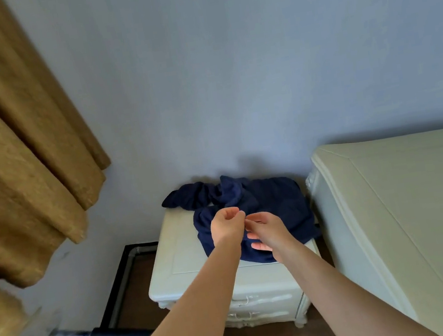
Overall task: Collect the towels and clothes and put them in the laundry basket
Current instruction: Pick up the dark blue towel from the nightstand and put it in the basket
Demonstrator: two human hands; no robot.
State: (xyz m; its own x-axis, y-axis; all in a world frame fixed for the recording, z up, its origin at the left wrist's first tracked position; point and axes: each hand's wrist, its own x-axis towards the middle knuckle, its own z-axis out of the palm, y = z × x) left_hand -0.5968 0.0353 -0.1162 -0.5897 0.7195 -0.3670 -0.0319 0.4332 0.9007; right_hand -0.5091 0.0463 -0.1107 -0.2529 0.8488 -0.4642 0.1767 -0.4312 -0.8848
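Note:
A crumpled navy blue garment (265,198) lies on top of a cream nightstand (182,260), spread over its back and right side, with one part hanging past the back left corner. Both my hands hover just above the garment's front part. My left hand (227,221) has its fingers curled shut and I see no cloth in it. My right hand (267,233) is beside it with fingers apart, its fingertips meeting the left hand's fingers. No laundry basket is in view.
A cream bed headboard (408,212) stands close on the right of the nightstand. A mustard curtain (17,158) hangs at the left. A black metal frame (122,280) and a dark padded bar (110,335) sit low left on the wooden floor.

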